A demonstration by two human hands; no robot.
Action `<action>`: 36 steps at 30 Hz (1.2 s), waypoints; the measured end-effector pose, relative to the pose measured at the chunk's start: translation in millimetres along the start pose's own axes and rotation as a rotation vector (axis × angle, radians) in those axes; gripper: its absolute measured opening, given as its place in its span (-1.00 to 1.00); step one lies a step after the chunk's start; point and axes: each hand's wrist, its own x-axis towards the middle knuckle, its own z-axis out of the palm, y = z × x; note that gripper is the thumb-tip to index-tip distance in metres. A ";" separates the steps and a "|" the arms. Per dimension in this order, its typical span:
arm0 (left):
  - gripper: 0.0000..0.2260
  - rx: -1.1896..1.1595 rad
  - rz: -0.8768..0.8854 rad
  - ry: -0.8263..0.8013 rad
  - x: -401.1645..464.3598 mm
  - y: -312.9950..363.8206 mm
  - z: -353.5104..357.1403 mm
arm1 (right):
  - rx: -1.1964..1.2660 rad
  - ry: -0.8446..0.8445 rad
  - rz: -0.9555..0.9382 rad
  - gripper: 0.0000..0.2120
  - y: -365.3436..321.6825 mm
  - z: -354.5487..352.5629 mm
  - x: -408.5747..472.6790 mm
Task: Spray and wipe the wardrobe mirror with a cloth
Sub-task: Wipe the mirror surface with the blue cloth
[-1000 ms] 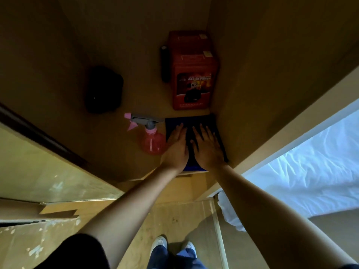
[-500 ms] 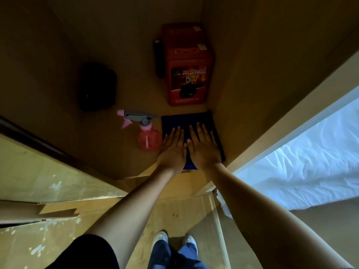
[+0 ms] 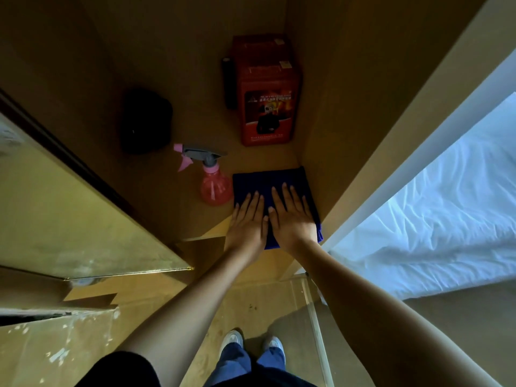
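Observation:
A folded dark blue cloth (image 3: 268, 180) lies flat on the wardrobe shelf (image 3: 167, 202), tight against the right wall. My left hand (image 3: 247, 222) and my right hand (image 3: 293, 216) rest palm-down side by side on its near half, fingers straight and slightly spread. A pink spray bottle (image 3: 215, 185) with a grey trigger head stands just left of the cloth, nozzle pointing left. The mirrored wardrobe door (image 3: 64, 205) stands open at the left, its surface smeared with pale marks.
A red box (image 3: 266, 99) stands in the far right corner of the shelf, a slim black object (image 3: 227, 82) beside it. A dark rounded item (image 3: 145, 121) sits at the far left. A white bed (image 3: 446, 219) lies to the right. My shoes (image 3: 251, 344) are below.
Both hands have slid back along the cloth toward the shelf's front edge, uncovering more of its far half. The bottle has stayed in place.

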 end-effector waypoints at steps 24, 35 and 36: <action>-0.93 -1.840 -1.199 -0.030 -40.5 25.7 -43.6 | 0.015 -0.111 -0.098 -0.42 -25.6 -8.9 2.7; -0.63 -1.910 -0.858 0.003 -60.4 38.0 -57.3 | 0.402 -0.114 -0.036 -0.50 -35.1 -18.5 -44.4; -0.66 -1.878 -0.832 0.000 -59.4 41.6 -61.4 | 0.480 -0.101 -0.024 -0.51 -35.4 -20.5 -45.0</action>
